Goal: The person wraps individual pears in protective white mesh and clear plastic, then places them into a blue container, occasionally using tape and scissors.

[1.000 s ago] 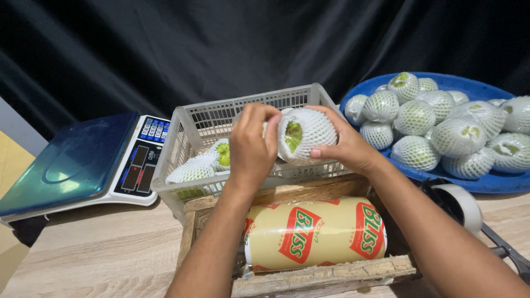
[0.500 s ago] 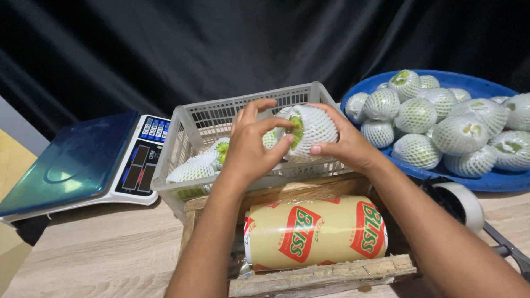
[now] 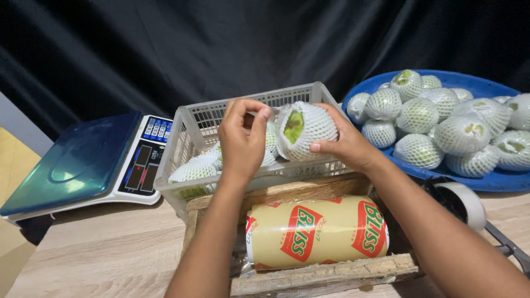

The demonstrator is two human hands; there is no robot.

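My right hand (image 3: 345, 144) grips a green fruit wrapped in white foam netting (image 3: 305, 129), held over a white plastic basket (image 3: 190, 129). My left hand (image 3: 242, 140) is beside it, thumb and fingertips pinched together near the netting's open end. Whether they pinch the netting I cannot tell. More netted fruits (image 3: 196, 167) lie inside the basket, under my hands.
A blue tray (image 3: 497, 179) piled with several netted fruits (image 3: 436, 118) is on the right. A digital scale (image 3: 83, 160) stands on the left. A large yellow-and-red film roll (image 3: 317, 232) lies in a wooden crate (image 3: 326, 273) in front. A tape roll (image 3: 466, 201) sits right of the crate.
My left hand has drawn back slightly from the fruit, its fingers now pinched together. The right hand keeps holding the netted fruit, turned a little.
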